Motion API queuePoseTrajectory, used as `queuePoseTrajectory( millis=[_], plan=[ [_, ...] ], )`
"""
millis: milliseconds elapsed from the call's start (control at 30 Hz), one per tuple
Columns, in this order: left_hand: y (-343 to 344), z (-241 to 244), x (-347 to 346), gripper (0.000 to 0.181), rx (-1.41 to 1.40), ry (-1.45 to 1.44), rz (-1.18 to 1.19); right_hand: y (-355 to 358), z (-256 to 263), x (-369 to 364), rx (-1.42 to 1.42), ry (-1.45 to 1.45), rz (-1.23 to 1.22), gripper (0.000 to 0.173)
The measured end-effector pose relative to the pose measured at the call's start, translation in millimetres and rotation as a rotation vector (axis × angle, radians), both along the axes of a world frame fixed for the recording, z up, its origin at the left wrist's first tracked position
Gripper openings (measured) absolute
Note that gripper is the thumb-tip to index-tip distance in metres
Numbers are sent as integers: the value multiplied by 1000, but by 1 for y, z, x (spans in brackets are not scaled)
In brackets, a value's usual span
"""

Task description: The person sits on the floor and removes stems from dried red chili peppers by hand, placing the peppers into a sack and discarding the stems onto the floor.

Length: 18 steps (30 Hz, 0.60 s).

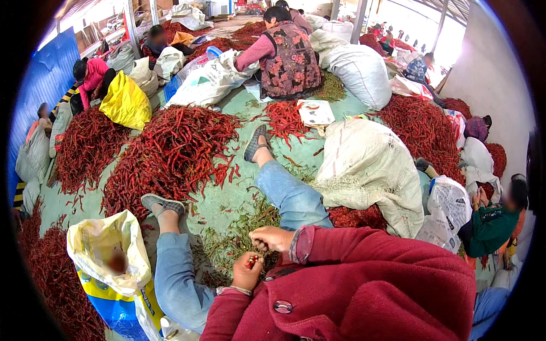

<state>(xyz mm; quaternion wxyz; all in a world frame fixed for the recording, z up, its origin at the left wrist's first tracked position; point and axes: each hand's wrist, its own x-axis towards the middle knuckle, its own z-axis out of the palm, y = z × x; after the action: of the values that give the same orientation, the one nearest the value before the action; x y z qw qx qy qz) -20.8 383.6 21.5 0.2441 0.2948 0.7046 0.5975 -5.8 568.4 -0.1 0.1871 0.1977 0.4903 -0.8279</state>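
Note:
My left hand [247,270] is closed around several red chili peppers, whose ends show between thumb and fingers. Just above and to the right of it, my right hand [270,239] is curled with its fingers bent down; whether it pinches anything cannot be seen. Both hands are over a heap of green-brown stems [226,243] on the floor between my outstretched legs. Beyond my feet lies a large pile of dried red chili peppers [170,153]. At my left stands an open yellow, white and blue woven sack [140,251], with a blurred patch inside its mouth.
A big white woven sack [367,162] lies beside my right leg, above red chili peppers [358,216]. A smaller chili pile [286,119] is ahead, near a co-worker in a floral vest [288,59]. Other people sit among sacks and chili piles on both sides.

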Motion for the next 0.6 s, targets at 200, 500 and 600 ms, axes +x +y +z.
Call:
queuePoseTrajectory(
  millis=[200,500,600],
  plan=[
    [-3,-8,-3,6,58,-401,101,21,-18,15,503,77,230,33],
    [-8,-21,-9,10,193,-855,179,38,-35,30,569,84,407,38],
    [-11,-24,-9,11,287,-911,267,34,-42,28,610,78,446,39]
  ],
)
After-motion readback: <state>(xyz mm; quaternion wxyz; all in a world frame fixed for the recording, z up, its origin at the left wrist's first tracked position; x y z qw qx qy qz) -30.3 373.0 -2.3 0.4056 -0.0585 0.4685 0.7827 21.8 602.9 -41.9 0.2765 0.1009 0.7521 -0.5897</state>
